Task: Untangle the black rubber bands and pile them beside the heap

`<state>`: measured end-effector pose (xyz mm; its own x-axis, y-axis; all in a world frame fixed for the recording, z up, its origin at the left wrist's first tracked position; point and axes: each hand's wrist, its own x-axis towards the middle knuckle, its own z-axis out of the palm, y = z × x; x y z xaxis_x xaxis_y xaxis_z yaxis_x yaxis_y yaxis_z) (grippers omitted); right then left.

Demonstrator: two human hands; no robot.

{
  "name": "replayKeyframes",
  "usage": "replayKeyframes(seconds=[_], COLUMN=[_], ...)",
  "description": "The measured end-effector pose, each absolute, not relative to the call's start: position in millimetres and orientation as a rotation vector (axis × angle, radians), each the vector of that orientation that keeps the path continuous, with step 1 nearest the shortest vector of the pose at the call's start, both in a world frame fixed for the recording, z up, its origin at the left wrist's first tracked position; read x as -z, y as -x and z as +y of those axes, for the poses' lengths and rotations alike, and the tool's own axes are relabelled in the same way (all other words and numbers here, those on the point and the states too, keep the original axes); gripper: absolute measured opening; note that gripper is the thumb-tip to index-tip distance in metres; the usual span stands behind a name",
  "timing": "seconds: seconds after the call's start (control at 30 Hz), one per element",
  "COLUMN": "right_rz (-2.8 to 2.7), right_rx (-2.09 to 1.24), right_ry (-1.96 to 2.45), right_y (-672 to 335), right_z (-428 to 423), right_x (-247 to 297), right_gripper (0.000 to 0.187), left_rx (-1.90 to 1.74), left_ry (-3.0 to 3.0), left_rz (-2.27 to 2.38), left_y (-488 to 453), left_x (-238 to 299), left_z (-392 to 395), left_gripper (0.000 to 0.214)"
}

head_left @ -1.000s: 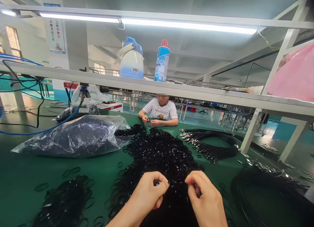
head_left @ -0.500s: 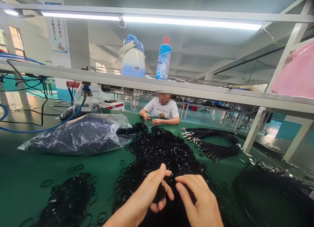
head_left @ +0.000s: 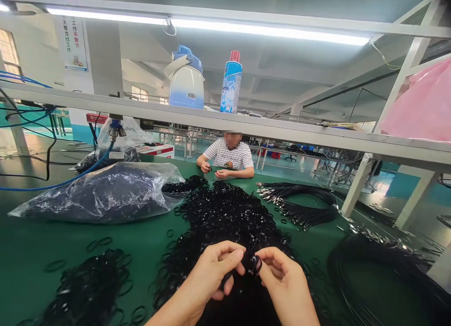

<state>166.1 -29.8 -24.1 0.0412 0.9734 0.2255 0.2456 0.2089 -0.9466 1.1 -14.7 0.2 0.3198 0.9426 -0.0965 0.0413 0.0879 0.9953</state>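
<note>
A large heap of thin black rings covers the middle of the green table, with both hands over its near part. My right hand pinches a black ring between thumb and forefinger. To its left, my left hand is closed, thumb against the bent forefinger. Something black, seemingly rings, shows under its curled fingers, though most of it is hidden. A smaller pile of black rings lies at the near left.
A clear plastic bag of black pieces lies at left. Coiled black cables with metal ends lie at right, more cables nearer. A shelf spans overhead, carrying a jug and spray can. A person sits opposite.
My left thumb has come down onto the forefinger. My right fingers have closed on a black ring that now shows clearly. The view has shifted slightly.
</note>
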Motion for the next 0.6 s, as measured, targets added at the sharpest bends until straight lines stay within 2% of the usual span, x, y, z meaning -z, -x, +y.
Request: replayKeyframes(seconds=[0.1, 0.27, 0.47, 0.6], right_rz=[-1.358, -1.393, -1.301, -1.316], right_rx=[-0.92, -0.927, -0.909, -0.938], right_ry=[1.218, 1.161, 1.115, 1.187], right_y=[-166, -163, -153, -158], right_z=[-26, -27, -31, -28], right_x=[27, 29, 33, 33], right_gripper=[0.023, 0.021, 0.026, 0.029], left_rx=[-1.009, -1.01, -1.056, -1.096], left_ry=[-1.463, -1.567, -1.622, -1.491], left_rz=[1.115, 1.022, 1.11, 1.093], left_y=[-1, -3, -7, -8], left_x=[2, 6, 5, 2], left_z=[-11, -16, -20, -18], left_gripper=[0.024, 0.034, 0.022, 0.023])
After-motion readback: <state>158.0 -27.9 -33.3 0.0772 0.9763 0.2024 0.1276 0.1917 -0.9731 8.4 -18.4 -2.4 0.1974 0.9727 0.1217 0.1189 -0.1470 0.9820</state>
